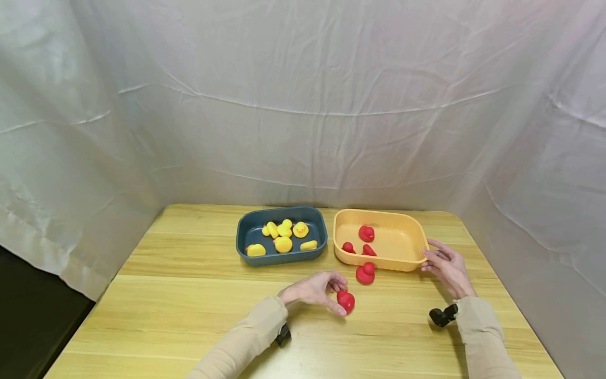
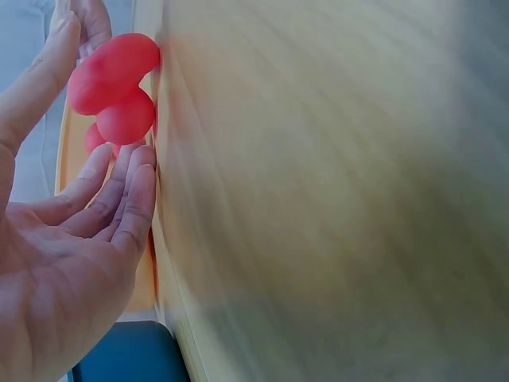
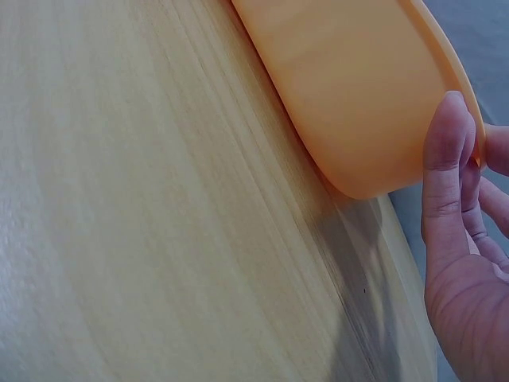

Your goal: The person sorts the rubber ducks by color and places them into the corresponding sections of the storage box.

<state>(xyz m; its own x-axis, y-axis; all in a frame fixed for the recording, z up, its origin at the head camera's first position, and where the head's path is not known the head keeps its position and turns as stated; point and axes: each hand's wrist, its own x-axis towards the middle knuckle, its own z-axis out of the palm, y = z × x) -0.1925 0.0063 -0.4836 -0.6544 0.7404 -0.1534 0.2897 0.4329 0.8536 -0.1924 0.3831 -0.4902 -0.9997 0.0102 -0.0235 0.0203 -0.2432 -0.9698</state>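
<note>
On the table, a red rubber duck (image 1: 346, 301) lies between the thumb and fingers of my left hand (image 1: 310, 290). In the left wrist view those fingers are loosely extended beside the duck (image 2: 115, 76), not curled round it. My right hand (image 1: 448, 267) holds the right end of an orange tray (image 1: 402, 264), thumb and fingers on either side of its rim, as the right wrist view shows. Three red ducks, one of them (image 1: 366, 233) farther back, lie inside that tray. Another red duck (image 1: 365, 273) sits on the table just before its front wall.
Left of the orange tray stands a dark blue tray (image 1: 284, 258) with several yellow ducks (image 1: 283, 244) in it. Both trays are near the back edge of the wooden table (image 1: 189, 295). Grey-white cloth (image 1: 312, 105) hangs behind and at both sides.
</note>
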